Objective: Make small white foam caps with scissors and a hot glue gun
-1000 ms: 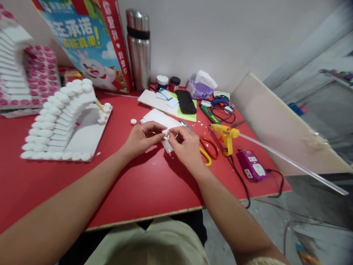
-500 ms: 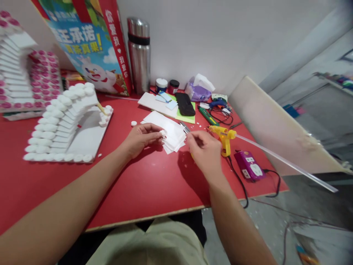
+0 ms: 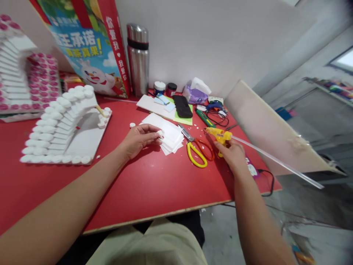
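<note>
My left hand (image 3: 139, 139) pinches a small white piece (image 3: 160, 134) between thumb and fingertips, over the left edge of a stack of white sheets (image 3: 168, 132). At the right, my right hand (image 3: 234, 152) is wrapped round the handle of a yellow glue gun (image 3: 217, 133), whose nozzle points left. A long clear glue stick (image 3: 275, 160) extends from its back. Between the hands lie scissors (image 3: 196, 149) with one yellow and one red handle. A white stair model (image 3: 59, 129) edged with round white pieces is to the left.
A pink-and-white model (image 3: 44, 82), a printed bag (image 3: 93, 51) and a steel flask (image 3: 138, 62) stand at the back left. Behind the sheets are jars (image 3: 159, 88), a black case (image 3: 182, 106) and purple tissues (image 3: 196, 94). A purple power socket (image 3: 251, 168) is partly hidden by my right hand.
My right hand has moved right, from over the scissors to the glue gun, and closed on its handle. The scissors are now uncovered. My left hand keeps its pinch.
</note>
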Demonstrator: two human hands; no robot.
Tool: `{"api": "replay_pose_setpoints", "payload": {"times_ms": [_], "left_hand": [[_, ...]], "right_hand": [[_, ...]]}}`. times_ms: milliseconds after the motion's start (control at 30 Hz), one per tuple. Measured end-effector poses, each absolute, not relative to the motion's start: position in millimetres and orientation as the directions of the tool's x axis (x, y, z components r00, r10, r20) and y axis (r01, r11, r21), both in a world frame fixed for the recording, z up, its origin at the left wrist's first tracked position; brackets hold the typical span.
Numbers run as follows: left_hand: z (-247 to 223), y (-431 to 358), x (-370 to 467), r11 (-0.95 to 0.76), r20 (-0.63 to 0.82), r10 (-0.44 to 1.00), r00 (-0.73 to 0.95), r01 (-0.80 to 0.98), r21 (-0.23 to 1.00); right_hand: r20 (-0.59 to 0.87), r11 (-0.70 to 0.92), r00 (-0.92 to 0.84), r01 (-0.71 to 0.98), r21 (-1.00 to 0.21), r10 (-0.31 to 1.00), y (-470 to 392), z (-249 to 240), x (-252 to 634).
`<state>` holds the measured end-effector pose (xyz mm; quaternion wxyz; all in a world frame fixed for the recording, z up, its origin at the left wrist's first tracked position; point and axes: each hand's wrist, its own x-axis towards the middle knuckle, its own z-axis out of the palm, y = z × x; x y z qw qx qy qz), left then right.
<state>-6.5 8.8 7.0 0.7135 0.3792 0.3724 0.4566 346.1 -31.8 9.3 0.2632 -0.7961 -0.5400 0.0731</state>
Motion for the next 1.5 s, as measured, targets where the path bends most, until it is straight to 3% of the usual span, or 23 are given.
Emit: {"api": "replay_pose_setpoints", "payload": {"times_ms": [100, 233, 367, 500, 600, 1033, 1500], "left_hand": [[6.7, 9.1, -7.5, 0.289, -0.177, 0.937, 0.302, -0.379, 0.879], [4.6, 9.4, -7.6, 0.309, -0.197, 0.930, 0.311, -0.370, 0.876], [1.8, 9.5, -6.8, 0.316, -0.212, 0.925, 0.314, -0.329, 0.890], [-1.9, 9.8, -6.8, 0.284, -0.188, 0.928, 0.322, -0.283, 0.916], [-4.7, 10.6, -7.6, 0.255, -0.163, 0.932, 0.324, -0.263, 0.931], [-6.1, 10.3, -6.9, 0.180, -0.102, 0.934, 0.343, -0.203, 0.962], [-6.9, 11.9, -8.3, 0.228, -0.146, 0.932, 0.332, -0.222, 0.948]], "right_hand": [[0.071, -0.364, 0.461, 0.777, -0.513, 0.885, -19.3, 10.7, 343.7], [0.123, -0.199, 0.505, 0.536, -0.820, 0.854, -29.6, 20.3, 326.1], [0.052, -0.048, 0.259, 0.367, -0.929, 0.965, -56.5, 45.3, 290.8], [-0.010, -0.017, 0.017, 0.519, -0.855, 1.000, -74.0, 58.0, 253.8], [0.001, 0.031, -0.050, 0.619, -0.785, 0.999, -77.2, 53.0, 237.5], [0.035, 0.084, -0.084, 0.693, -0.716, 0.996, -74.9, 43.9, 228.1], [0.076, 0.125, -0.100, 0.715, -0.688, 0.992, -77.1, 46.5, 226.1]]}}
